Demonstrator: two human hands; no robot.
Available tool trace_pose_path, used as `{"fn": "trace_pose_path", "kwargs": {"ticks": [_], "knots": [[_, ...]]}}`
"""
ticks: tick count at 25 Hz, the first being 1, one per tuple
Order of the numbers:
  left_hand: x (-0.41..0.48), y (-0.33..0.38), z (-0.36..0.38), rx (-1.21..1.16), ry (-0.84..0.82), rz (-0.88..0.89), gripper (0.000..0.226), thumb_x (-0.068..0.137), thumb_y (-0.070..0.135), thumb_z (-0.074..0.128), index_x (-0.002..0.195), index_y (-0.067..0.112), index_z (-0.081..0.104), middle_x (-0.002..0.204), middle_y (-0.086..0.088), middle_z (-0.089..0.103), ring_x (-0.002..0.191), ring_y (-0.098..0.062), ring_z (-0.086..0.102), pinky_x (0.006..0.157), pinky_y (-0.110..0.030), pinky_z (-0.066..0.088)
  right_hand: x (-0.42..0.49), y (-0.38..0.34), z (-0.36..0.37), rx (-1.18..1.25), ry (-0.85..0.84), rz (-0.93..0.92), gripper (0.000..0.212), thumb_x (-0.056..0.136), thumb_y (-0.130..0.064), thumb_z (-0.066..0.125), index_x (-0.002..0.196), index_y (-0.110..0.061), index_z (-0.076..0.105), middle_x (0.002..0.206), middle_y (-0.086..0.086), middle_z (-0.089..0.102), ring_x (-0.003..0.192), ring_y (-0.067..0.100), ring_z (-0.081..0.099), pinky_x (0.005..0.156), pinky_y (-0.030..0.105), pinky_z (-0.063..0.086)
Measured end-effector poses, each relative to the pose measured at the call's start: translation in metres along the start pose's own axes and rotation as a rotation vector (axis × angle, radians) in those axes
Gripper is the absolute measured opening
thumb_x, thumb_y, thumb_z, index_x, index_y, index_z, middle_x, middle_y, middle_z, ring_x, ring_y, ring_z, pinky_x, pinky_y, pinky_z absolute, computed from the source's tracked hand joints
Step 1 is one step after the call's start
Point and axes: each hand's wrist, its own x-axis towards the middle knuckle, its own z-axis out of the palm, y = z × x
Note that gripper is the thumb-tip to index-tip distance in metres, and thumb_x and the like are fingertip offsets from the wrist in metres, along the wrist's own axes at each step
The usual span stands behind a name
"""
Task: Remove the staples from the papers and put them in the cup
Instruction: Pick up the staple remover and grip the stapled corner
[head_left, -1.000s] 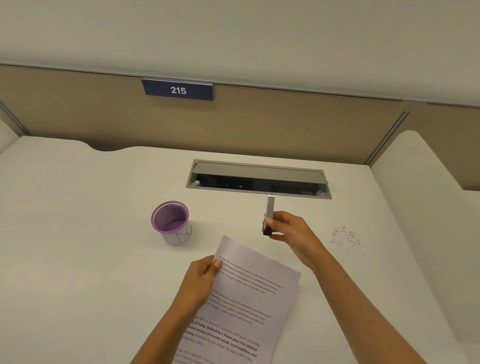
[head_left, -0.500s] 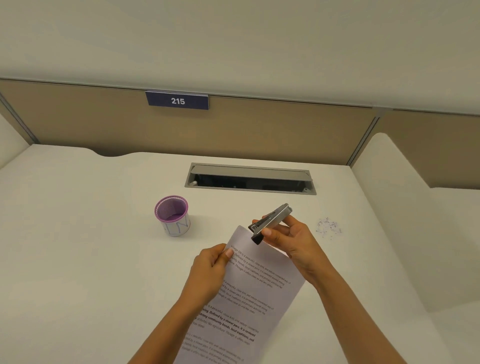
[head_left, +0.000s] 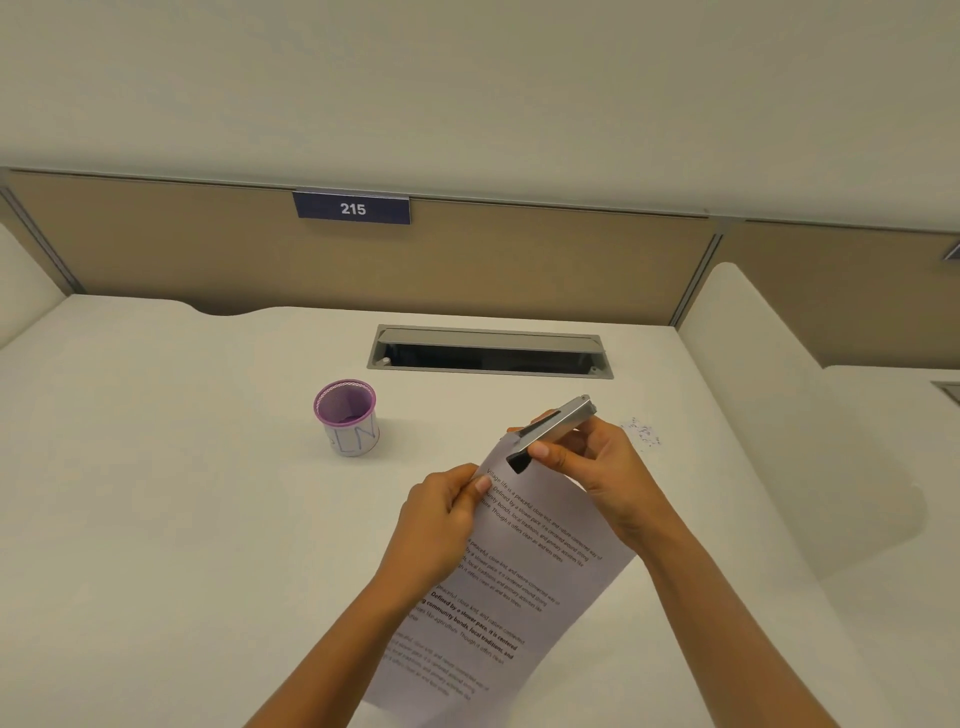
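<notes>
1. my view comes from the head camera. the left hand (head_left: 441, 519) pinches the papers (head_left: 524, 566) at their left edge, just below the top corner, with the thumb on the printed side. the sheets seem to be held up off the desk (head_left: 156, 493) and run diagonally back toward the body.
2. the right hand (head_left: 610, 467) is curled round a slim metal staple remover (head_left: 555, 426), fingers wrapped over its body.
3. the tool's long axis runs from its black tip (head_left: 518, 461), low and to the left, up to its silver end on the right. the tip sits right at the papers' top corner, just beside the left thumb.
4. that is the relation i judge the next move turns on: the corner lies between the two hands, and the tip points down into it. the right hand works while the left braces.
5. i cannot see the staple itself — it is either under the tip or too small to make out.
6. the cup (head_left: 347, 415) stands upright on the desk, left of the papers' corner and beyond the left hand. the left hand is nearer to it, and the right is well apart.
7. a scatter of tiny bits (head_left: 644, 434) lies on the desk just right of the right hand — probably staples, outside the cup.
</notes>
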Motion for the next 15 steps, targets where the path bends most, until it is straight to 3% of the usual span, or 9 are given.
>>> {"fn": "trace_pose_path", "kwargs": {"ticks": [15], "knots": [[-0.013,0.001,-0.006,0.029,0.021,0.058,0.027,0.099,0.035,0.044,0.09,0.021,0.065,0.083,0.0,0.074,0.074,-0.018,0.07,0.072,-0.046,0.057,-0.014,-0.006,0.009,0.021,0.065,-0.072,0.023,0.077,-0.042,0.066,0.093,-0.026,0.068,0.09,-0.009,0.077,0.078,0.016,0.072,0.069,0.027,0.054]]}}
